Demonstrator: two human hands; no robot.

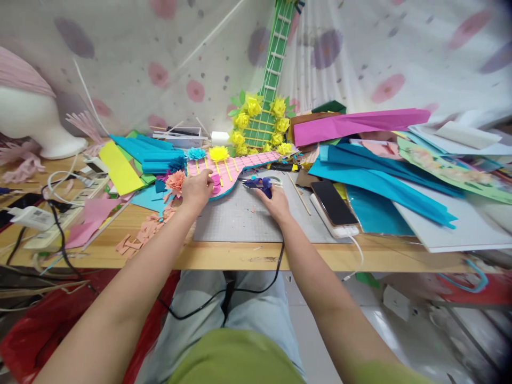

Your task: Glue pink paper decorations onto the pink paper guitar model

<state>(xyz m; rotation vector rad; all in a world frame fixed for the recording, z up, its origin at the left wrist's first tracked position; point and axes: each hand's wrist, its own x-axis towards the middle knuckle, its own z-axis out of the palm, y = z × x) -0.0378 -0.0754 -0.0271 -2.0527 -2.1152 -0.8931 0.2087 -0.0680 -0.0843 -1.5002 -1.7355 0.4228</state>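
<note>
A pink paper guitar (230, 178) with yellow strips and a blue edge lies on the grey cutting mat (236, 224). Over its body, my left hand (197, 189) is closed, its fingertips at a magenta paper piece (216, 184). An orange paper flower (175, 182) sits beside that wrist, with a yellow flower (219, 153) and a light blue one (196, 153) along the guitar's far edge. My right hand (276, 202) is closed around a dark blue glue gun (260, 184), its nozzle pointing left toward the guitar. A black cord (279, 261) hangs from below that hand.
Behind stands a green paper guitar (269, 101) ringed with yellow flowers. Blue crepe paper (384, 181) and a magenta sheet (352, 125) pile up at right, near a phone (334, 203). Orange paper scraps (148, 232), a power strip (64, 213) and a foam head (36, 114) occupy the left.
</note>
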